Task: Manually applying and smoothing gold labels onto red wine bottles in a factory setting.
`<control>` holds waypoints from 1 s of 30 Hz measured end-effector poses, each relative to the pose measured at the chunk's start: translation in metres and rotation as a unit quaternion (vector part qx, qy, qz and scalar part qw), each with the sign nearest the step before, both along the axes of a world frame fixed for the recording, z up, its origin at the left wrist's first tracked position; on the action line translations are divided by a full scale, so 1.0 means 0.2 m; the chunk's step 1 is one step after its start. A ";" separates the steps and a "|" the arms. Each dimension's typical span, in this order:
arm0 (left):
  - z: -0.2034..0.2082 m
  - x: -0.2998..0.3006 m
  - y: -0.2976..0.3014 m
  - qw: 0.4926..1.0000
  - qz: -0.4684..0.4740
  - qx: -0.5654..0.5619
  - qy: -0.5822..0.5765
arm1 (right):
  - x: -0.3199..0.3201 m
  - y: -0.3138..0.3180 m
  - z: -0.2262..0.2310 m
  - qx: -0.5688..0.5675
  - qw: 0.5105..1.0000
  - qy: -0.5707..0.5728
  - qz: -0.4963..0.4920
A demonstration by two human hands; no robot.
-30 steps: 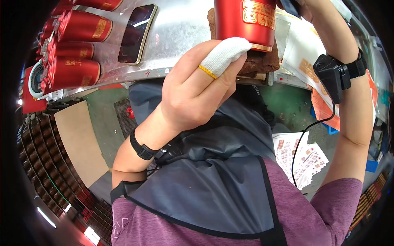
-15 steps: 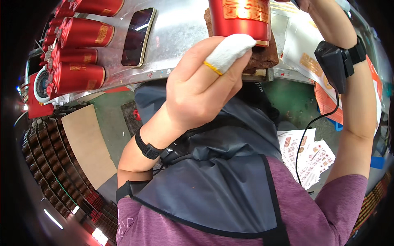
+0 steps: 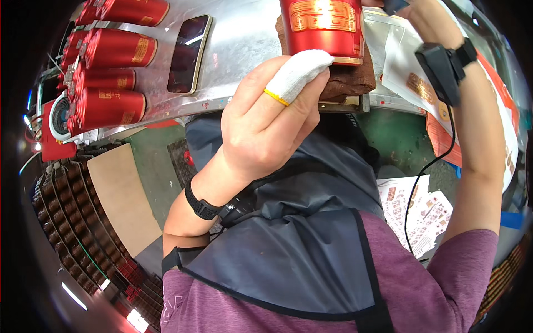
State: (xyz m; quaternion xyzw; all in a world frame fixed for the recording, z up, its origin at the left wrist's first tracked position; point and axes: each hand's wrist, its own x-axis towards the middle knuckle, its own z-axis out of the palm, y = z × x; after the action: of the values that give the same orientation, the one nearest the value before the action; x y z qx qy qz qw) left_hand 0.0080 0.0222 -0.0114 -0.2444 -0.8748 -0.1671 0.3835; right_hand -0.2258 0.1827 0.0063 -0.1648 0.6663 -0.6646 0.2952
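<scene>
A red metallic canister (image 3: 322, 39) with a raised gold pattern stands at the top middle, above a folded brown cloth (image 3: 355, 83). Closed fingers of my left hand (image 3: 266, 122) are against its lower end; a white finger cot with a yellow edge (image 3: 300, 72) covers one fingertip, and the thumb is hidden. Cut off by the upper edge, my right hand (image 3: 413, 10) is just right of the canister, closed around a dark blue-grey thing (image 3: 394, 5) that is too blurred to name.
Several red canisters (image 3: 111, 108) lie along the table's left side beside a phone (image 3: 190, 53). White printed sheets (image 3: 413, 91) lie on the right; more sheets (image 3: 416, 213) are lower down. A black cable (image 3: 430, 164) hangs from my right wrist device (image 3: 441, 69). Brown racks (image 3: 66, 205) stand lower left.
My left hand has shifted slightly left and down along the canister's base. My right forearm has moved a little left, and more of the dark thing in that hand shows.
</scene>
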 end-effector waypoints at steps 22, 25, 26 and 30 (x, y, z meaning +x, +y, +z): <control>0.00 0.04 -0.02 1.000 0.011 -0.004 -0.029 | 0.11 -0.14 0.20 0.105 0.846 0.521 0.041; 0.02 0.03 -0.01 0.999 0.002 0.014 -0.040 | 0.11 0.01 0.44 0.071 0.980 -0.042 0.182; 0.01 0.03 -0.02 0.999 0.002 0.014 -0.039 | 0.05 0.05 0.33 0.071 0.980 -0.040 0.182; 0.00 0.04 -0.02 0.999 0.003 0.021 -0.043 | -0.14 0.07 -0.09 0.025 0.995 -0.033 0.095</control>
State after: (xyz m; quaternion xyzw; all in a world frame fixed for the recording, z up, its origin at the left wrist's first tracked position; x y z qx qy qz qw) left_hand 0.0158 0.0175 -0.0104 -0.2260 -0.8878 -0.1941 0.3508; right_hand -0.2540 0.1969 -0.0115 -0.1984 0.6538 -0.6219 0.3827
